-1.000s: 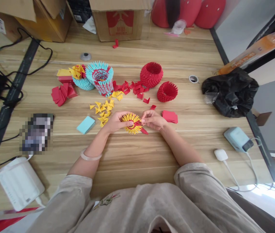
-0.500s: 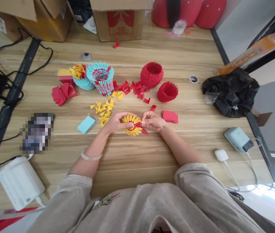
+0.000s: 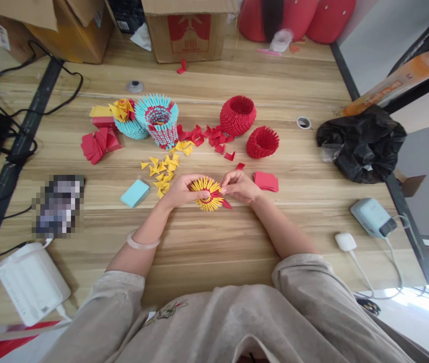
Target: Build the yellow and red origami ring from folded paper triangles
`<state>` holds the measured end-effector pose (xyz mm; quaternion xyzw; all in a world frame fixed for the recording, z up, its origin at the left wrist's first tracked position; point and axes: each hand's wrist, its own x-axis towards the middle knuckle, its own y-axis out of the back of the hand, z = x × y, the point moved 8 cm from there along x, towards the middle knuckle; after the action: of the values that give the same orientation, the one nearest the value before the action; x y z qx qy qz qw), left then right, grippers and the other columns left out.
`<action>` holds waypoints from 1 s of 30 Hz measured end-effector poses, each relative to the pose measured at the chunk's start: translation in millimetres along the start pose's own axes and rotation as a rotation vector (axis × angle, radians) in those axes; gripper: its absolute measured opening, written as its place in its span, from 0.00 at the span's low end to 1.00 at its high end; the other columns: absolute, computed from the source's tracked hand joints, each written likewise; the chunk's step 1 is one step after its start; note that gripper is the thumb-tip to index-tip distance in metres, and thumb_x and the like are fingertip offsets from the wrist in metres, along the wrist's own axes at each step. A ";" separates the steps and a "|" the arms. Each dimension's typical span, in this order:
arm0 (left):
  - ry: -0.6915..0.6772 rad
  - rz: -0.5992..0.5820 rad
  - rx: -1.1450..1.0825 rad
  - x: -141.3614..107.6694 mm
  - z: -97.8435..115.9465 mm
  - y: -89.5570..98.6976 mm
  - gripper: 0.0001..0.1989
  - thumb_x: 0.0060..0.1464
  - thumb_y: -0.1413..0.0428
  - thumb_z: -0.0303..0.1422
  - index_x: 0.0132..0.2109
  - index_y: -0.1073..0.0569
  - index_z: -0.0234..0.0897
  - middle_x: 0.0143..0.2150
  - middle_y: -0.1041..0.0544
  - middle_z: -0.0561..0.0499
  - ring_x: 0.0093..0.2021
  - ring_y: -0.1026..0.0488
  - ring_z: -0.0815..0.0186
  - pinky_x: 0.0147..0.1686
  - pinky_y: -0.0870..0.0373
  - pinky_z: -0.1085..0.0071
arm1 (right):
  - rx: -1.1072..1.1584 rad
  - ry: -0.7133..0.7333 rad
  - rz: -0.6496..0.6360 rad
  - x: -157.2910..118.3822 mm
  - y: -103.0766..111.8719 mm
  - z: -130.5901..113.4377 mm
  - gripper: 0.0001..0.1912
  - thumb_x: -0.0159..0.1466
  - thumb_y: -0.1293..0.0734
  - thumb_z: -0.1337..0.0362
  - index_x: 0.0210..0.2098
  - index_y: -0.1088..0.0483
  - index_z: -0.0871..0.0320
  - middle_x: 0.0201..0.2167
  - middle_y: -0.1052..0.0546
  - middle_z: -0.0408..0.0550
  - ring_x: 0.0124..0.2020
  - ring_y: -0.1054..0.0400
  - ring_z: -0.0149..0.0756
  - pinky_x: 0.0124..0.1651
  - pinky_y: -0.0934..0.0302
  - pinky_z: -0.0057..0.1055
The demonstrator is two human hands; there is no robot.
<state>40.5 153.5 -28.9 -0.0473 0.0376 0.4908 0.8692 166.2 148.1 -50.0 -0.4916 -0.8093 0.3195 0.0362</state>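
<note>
yellow paper ring (image 3: 207, 193) sits at the counter (image 3: 206, 242) centre, held from both sides. left hand (image 3: 179, 190), at its 9 o'clock, curls around the rim with fingers closed on it. right hand (image 3: 240, 186), at 3 o'clock, pinches a red piece (image 3: 225, 202) against the ring's edge. loose yellow pieces (image 3: 161, 171) lie at 10 o'clock. the ring looks light, crushable and only friction-locked, so it is best gripped gently across the rim, not the spikes.
</note>
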 end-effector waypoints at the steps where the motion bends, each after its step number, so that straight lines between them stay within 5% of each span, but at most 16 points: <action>1: -0.006 0.003 -0.003 -0.2 0.5 0.0 0.23 0.37 0.33 0.35 0.43 0.24 0.28 0.37 0.20 0.44 0.34 0.24 0.65 0.36 0.26 0.71 | -0.001 -0.010 0.004 -0.1 0.2 1.2 0.13 0.38 0.21 0.69 0.21 0.27 0.63 0.20 0.22 0.43 0.22 0.29 0.26 0.29 0.34 0.21; 14: -0.069 0.032 -0.029 0.4 2.3 0.7 0.22 0.37 0.33 0.34 0.42 0.24 0.29 0.36 0.21 0.45 0.33 0.25 0.65 0.35 0.26 0.70 | 0.053 -0.040 0.011 -0.6 1.2 5.3 0.12 0.40 0.22 0.69 0.21 0.27 0.62 0.22 0.22 0.43 0.25 0.28 0.26 0.32 0.34 0.22; 23: -0.013 0.084 -0.031 3.8 -3.8 5.6 0.23 0.39 0.35 0.40 0.42 0.24 0.30 0.39 0.21 0.45 0.36 0.25 0.63 0.38 0.27 0.68 | 0.043 0.150 0.011 -1.4 -0.1 -13.3 0.11 0.42 0.23 0.68 0.25 0.25 0.58 0.27 0.24 0.41 0.27 0.31 0.25 0.33 0.35 0.23; 30: -0.174 0.160 0.505 3.0 11.1 6.4 0.20 0.46 0.40 0.38 0.46 0.26 0.33 0.44 0.23 0.45 0.45 0.27 0.58 0.48 0.32 0.62 | 0.087 0.131 0.063 -2.7 5.7 -15.9 0.10 0.43 0.23 0.66 0.25 0.25 0.58 0.27 0.23 0.42 0.25 0.32 0.22 0.30 0.35 0.20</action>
<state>36.7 160.7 -18.6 0.2163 0.0876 0.5351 0.8119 177.9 155.4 -39.8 -0.5346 -0.7746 0.3227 0.1003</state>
